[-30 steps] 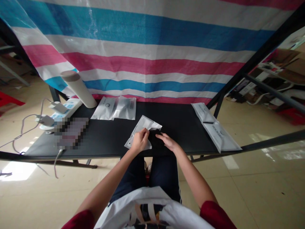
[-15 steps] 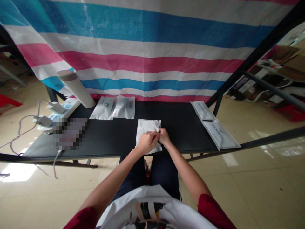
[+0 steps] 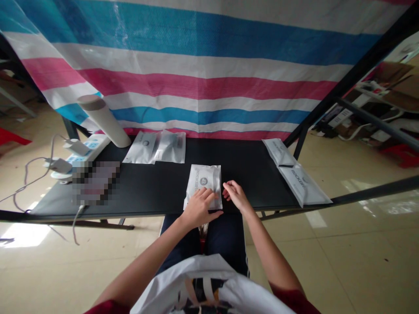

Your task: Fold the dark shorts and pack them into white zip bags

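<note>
A white plastic pouch with printed lettering lies flat near the front edge of the black table. My left hand rests on the pouch's near end, fingers stretched flat over it. My right hand hovers just right of the pouch, fingers loosely curled and apart, with nothing in it. The black item seen earlier is out of sight.
Two white pouches lie at the back of the table. More pouches sit stacked at the right end. A pale cardboard tube leans at the back left beside a power strip with plugs. A striped tarp hangs behind.
The black item went out of sight as the pouch was turned and laid flat, printed side up. My left hand now presses it down; my right hand has let go and moved right.
</note>
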Demonstrator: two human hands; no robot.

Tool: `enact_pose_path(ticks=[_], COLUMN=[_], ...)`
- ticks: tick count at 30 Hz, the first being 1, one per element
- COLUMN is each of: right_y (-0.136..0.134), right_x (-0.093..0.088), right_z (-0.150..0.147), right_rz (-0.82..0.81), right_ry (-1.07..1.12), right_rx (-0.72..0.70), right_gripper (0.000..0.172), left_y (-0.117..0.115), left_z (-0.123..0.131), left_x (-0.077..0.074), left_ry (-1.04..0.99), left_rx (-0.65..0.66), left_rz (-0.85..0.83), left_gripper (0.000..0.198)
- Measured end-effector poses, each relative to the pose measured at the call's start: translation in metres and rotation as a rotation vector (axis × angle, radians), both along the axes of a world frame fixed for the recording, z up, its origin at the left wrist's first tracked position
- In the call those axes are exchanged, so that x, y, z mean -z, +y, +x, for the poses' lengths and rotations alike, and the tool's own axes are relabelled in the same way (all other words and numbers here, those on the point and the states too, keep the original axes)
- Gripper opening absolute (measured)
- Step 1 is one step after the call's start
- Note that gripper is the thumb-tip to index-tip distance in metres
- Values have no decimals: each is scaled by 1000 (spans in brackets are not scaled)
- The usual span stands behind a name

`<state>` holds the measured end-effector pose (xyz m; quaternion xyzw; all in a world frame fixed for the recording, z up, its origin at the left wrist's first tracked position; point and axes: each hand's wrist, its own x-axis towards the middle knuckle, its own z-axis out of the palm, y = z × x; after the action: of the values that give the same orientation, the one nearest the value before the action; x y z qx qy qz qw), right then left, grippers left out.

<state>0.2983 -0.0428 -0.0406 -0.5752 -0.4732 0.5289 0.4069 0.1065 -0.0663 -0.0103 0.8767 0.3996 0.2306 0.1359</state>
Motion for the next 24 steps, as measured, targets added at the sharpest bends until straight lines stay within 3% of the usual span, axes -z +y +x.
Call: enact_pose_path(ticks=[4, 11, 14, 18, 21, 24], right_y=[-29, -36, -19, 28, 65, 86], right_x=[9, 8, 15, 26, 29, 30], right_z=[2, -3, -6, -12, -17, -21], right_rz=[-68, -59, 41, 207, 258, 291], right_ry=[59, 113, 34, -151, -251, -282], right_rx=[-218, -238, -157, 1, 129, 160], right_gripper=[40, 41, 38, 28, 25, 25], left_y=[-5, -3, -7, -22, -34, -42], left_z=[1, 5, 7, 10, 10, 6], left_x=[13, 21, 20, 17, 15, 13], left_ry=[74, 49, 15, -30, -63, -94], left_rx=[78, 134, 145, 123, 126, 130], left_rz=[37, 139, 163, 158, 144, 152], left_gripper=[23, 27, 26, 26, 28, 27])
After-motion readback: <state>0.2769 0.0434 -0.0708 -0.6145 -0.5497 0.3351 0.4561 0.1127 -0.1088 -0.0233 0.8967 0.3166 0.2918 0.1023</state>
